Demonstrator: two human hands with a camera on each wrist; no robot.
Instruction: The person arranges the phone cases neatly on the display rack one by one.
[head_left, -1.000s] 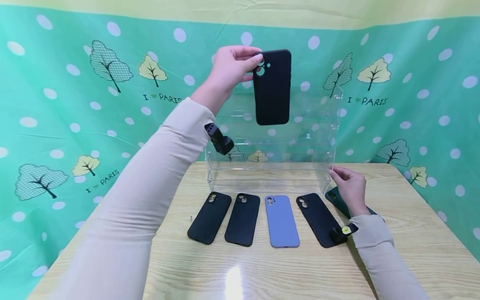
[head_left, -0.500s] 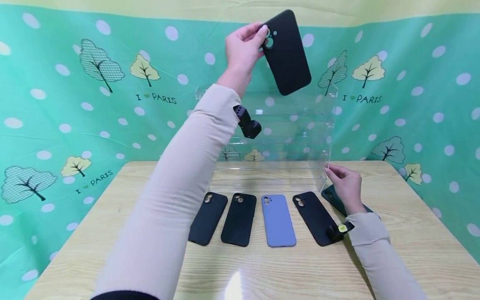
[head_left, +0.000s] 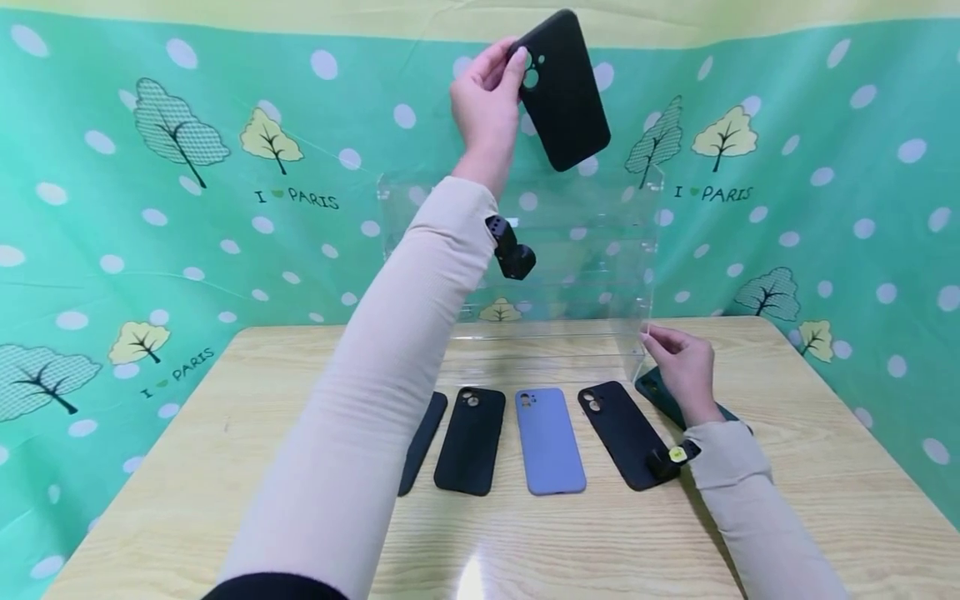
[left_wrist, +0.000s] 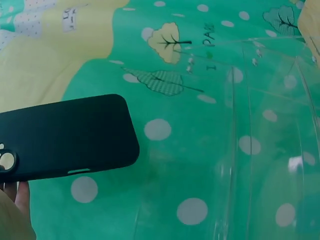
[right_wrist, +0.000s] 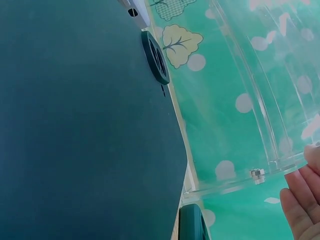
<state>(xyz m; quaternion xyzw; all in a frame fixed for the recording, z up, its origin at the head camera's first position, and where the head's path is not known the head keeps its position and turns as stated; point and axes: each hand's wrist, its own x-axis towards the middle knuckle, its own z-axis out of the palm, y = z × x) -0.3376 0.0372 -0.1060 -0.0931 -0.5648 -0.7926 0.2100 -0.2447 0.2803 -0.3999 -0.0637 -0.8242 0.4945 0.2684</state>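
Note:
My left hand (head_left: 486, 100) pinches a black phone case (head_left: 566, 100) by its camera-hole corner, thumb on the near face. The case hangs tilted in the air above the top of a clear acrylic tiered rack (head_left: 540, 337). In the left wrist view, the case (left_wrist: 70, 137) fills the left side, with the rack's transparent tiers to its right. My right hand (head_left: 686, 367) holds the rack's lower right side edge between thumb and fingers, seen again in the right wrist view as fingers (right_wrist: 300, 195) at the clear edge.
On the wooden table (head_left: 615, 550) before the rack lie a black case (head_left: 471, 442), a lavender-blue case (head_left: 551, 442) and another black case (head_left: 618, 433). A dark green case (head_left: 651, 386) lies under my right hand. My left sleeve partly covers a further black case (head_left: 426, 442).
My left hand has lifted the black phone case higher, and the case has tilted with its lower end swung right. My right hand keeps its hold on the rack's edge.

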